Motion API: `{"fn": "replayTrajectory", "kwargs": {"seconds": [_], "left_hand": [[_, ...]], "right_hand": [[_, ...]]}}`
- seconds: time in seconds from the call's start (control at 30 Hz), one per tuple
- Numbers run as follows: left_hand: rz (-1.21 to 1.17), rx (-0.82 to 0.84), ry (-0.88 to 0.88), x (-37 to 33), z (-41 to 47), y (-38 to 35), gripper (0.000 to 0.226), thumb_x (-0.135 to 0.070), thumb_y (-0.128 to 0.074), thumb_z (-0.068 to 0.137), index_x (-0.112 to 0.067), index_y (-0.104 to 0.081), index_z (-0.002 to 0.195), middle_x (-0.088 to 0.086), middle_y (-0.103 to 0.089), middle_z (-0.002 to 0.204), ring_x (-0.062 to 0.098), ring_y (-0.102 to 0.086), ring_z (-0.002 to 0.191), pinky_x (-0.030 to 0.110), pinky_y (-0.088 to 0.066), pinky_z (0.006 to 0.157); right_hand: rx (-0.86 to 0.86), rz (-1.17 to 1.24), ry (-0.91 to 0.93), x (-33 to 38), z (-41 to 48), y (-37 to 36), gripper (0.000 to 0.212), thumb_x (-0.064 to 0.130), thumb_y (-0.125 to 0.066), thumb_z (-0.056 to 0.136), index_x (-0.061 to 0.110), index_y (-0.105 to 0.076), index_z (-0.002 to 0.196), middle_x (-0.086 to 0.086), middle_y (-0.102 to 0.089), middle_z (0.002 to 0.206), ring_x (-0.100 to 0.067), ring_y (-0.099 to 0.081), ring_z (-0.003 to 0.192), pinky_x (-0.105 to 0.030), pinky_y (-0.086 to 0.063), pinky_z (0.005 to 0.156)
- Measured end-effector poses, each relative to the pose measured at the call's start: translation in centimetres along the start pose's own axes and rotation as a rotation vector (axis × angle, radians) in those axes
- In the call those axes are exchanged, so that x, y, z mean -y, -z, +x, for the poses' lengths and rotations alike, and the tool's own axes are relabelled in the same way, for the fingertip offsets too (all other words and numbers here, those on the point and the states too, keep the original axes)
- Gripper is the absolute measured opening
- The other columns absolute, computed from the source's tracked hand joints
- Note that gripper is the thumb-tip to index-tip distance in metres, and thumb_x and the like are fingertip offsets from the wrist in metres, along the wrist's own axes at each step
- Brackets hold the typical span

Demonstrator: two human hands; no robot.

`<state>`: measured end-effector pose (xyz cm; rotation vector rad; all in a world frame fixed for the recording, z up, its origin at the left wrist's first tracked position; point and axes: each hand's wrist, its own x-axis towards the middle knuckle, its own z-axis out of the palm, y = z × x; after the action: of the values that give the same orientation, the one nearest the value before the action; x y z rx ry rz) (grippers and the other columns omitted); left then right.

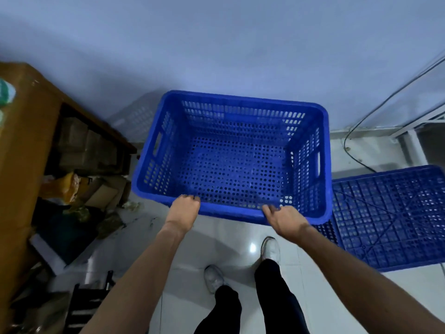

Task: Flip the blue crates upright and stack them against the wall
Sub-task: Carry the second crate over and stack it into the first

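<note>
Far left there's a brown wooden shelf with cardboard boxes stuffed inside, plus a yellow bag and some clutter on the floor in front of it.

Left hand is gripping the near rim of the crate, fingers curled over the edge. The crate is blue, upright with the open side up, so you can see right down onto its perforated bottom. Its far side sits close to the wall, which has its shadow on it. Can't tell what's under it from this angle.

Right hand is on that same near rim, further toward the right corner, fingers hooked over the edge, though it's a bit blurry. Below the hands you can see two white shoes and dark trousers.

To the right a second crate lies bottom-up on the floor, just beside the first one, ribbed underside facing up. Behind it a black cable runs down the wall next to a white frame.
</note>
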<state>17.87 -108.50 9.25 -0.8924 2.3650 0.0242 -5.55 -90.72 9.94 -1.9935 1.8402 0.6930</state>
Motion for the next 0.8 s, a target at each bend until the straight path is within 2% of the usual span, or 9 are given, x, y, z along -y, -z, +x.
{"fn": "replayTrajectory", "kwargs": {"seconds": [0.1, 0.17, 0.27, 0.4, 0.53, 0.63, 0.67, 0.73, 0.8], "left_hand": [[-0.002, 0.008, 0.027, 0.1, 0.9, 0.0, 0.036, 0.003, -0.054, 0.089, -0.008, -0.052, 0.124, 0.010, -0.066, 0.113, 0.028, -0.064, 0.102, 0.037, -0.050, 0.081], [0.000, 0.008, 0.015, -0.1, 1.6, 0.1, 0.036, 0.001, -0.052, 0.091, -0.009, -0.050, 0.126, 0.010, -0.065, 0.112, 0.028, -0.064, 0.100, 0.038, -0.050, 0.082], [0.024, 0.006, -0.024, 0.0, 2.9, -0.3, 0.037, -0.001, -0.047, 0.093, -0.010, -0.046, 0.130, 0.009, -0.065, 0.109, 0.028, -0.064, 0.095, 0.039, -0.050, 0.079], [0.083, -0.025, -0.104, 0.6, 3.6, -0.8, 0.040, -0.001, -0.047, 0.093, -0.010, -0.043, 0.133, 0.007, -0.066, 0.109, 0.027, -0.066, 0.093, 0.037, -0.048, 0.075], [0.101, -0.012, -0.110, 0.8, 4.4, -0.3, 0.037, -0.002, -0.049, 0.093, -0.011, -0.045, 0.129, 0.007, -0.065, 0.110, 0.027, -0.067, 0.093, 0.038, -0.050, 0.076], [0.051, -0.010, 0.028, 1.3, 5.9, 0.9, 0.036, -0.004, -0.052, 0.091, -0.013, -0.046, 0.125, 0.004, -0.066, 0.107, 0.025, -0.067, 0.093, 0.037, -0.051, 0.075], [0.039, -0.019, 0.059, 1.3, 6.4, 1.3, 0.036, -0.004, -0.053, 0.090, -0.013, -0.047, 0.125, 0.004, -0.066, 0.106, 0.024, -0.067, 0.093, 0.036, -0.050, 0.074], [0.036, -0.024, 0.073, 1.0, 7.3, 2.0, 0.036, -0.003, -0.054, 0.089, -0.013, -0.047, 0.123, 0.004, -0.067, 0.103, 0.025, -0.067, 0.092, 0.035, -0.049, 0.072], [0.035, -0.006, 0.086, 0.5, 7.8, 2.2, 0.036, -0.001, -0.055, 0.088, -0.011, -0.048, 0.122, 0.005, -0.068, 0.102, 0.026, -0.067, 0.092, 0.035, -0.049, 0.072]], "right_hand": [[-0.006, -0.051, -0.001, -4.1, 1.7, 0.3, 0.043, 0.006, -0.033, 0.098, 0.006, -0.027, 0.141, -0.016, -0.056, 0.114, -0.030, -0.061, 0.071, -0.039, -0.034, 0.055], [0.007, -0.071, 0.002, -5.9, 2.3, 0.6, 0.039, 0.006, -0.032, 0.098, 0.007, -0.030, 0.137, -0.014, -0.057, 0.110, -0.024, -0.043, 0.052, -0.038, -0.028, 0.048], [0.016, -0.080, 0.001, -7.3, 2.5, 0.3, 0.039, 0.005, -0.031, 0.098, 0.007, -0.030, 0.137, -0.015, -0.057, 0.109, -0.021, -0.025, 0.045, -0.036, -0.018, 0.043], [-0.006, -0.059, -0.017, -7.6, 2.5, -1.4, 0.044, 0.002, -0.037, 0.095, 0.006, -0.030, 0.139, -0.015, -0.056, 0.110, -0.023, -0.029, 0.045, -0.035, -0.017, 0.042], [-0.056, -0.016, -0.002, -8.2, 3.1, -2.7, 0.043, 0.003, -0.053, 0.087, 0.008, -0.039, 0.127, -0.011, -0.060, 0.099, -0.027, -0.054, 0.054, -0.032, -0.033, 0.044], [-0.176, -0.065, 0.002, -8.8, 4.6, -1.9, 0.061, 0.003, -0.075, 0.066, 0.010, -0.036, 0.113, -0.007, -0.059, 0.077, -0.022, -0.036, 0.037, -0.027, -0.019, 0.033], [-0.175, -0.073, -0.014, -9.3, 5.0, -1.4, 0.061, 0.003, -0.073, 0.070, 0.011, -0.034, 0.115, -0.007, -0.059, 0.081, -0.023, -0.040, 0.039, -0.029, -0.019, 0.034], [-0.200, -0.082, -0.029, -10.4, 5.4, -0.4, 0.051, 0.002, -0.056, 0.086, 0.011, -0.029, 0.127, -0.009, -0.057, 0.101, -0.026, -0.058, 0.061, -0.033, -0.025, 0.042], [-0.151, -0.084, -0.038, -11.5, 5.8, 0.2, 0.046, 0.003, -0.044, 0.093, 0.013, -0.028, 0.135, -0.009, -0.054, 0.108, -0.027, -0.061, 0.073, -0.034, -0.031, 0.049]]}}
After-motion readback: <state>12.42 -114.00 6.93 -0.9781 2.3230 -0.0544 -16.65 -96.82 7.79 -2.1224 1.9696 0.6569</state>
